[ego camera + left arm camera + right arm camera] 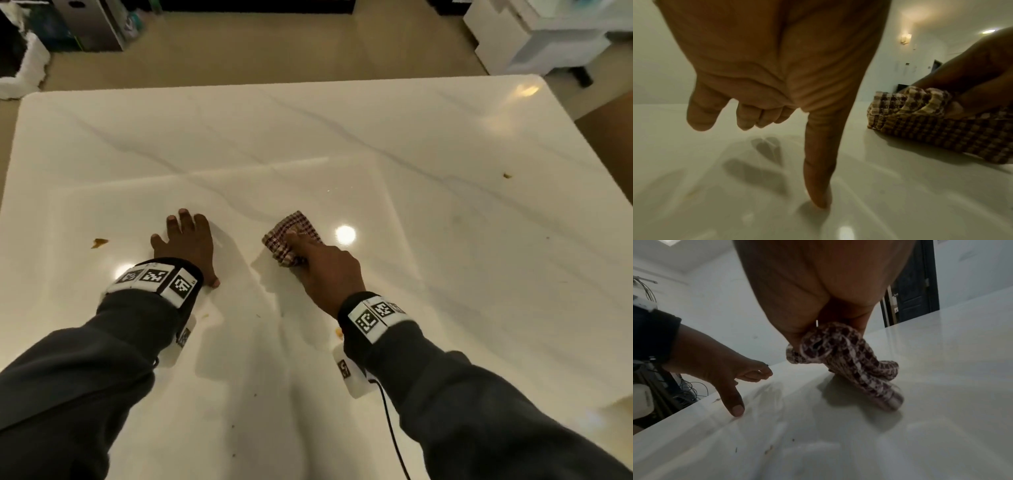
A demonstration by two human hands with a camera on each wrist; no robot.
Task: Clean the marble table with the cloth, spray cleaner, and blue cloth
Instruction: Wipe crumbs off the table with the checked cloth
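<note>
The white marble table [342, 137] fills the head view. A folded red-and-white checked cloth [291, 233] lies on it near the middle, and my right hand [322, 270] grips it, bunched and pressed to the surface. The right wrist view shows the cloth [849, 361] gathered under my right hand [818, 288]. To the left of it my left hand [185, 236] rests on the marble with the fingers spread and holds nothing. In the left wrist view my left hand [766, 65] touches the table with its thumb, and the cloth [941, 129] lies to its right. No spray bottle or blue cloth is in view.
Brown crumbs lie on the marble at the left [99, 242], at the far right [507, 175] and beside my right wrist [339, 332]. Small dark specks [793, 439] dot the near part. White furniture [534, 37] stands beyond the table's far right corner.
</note>
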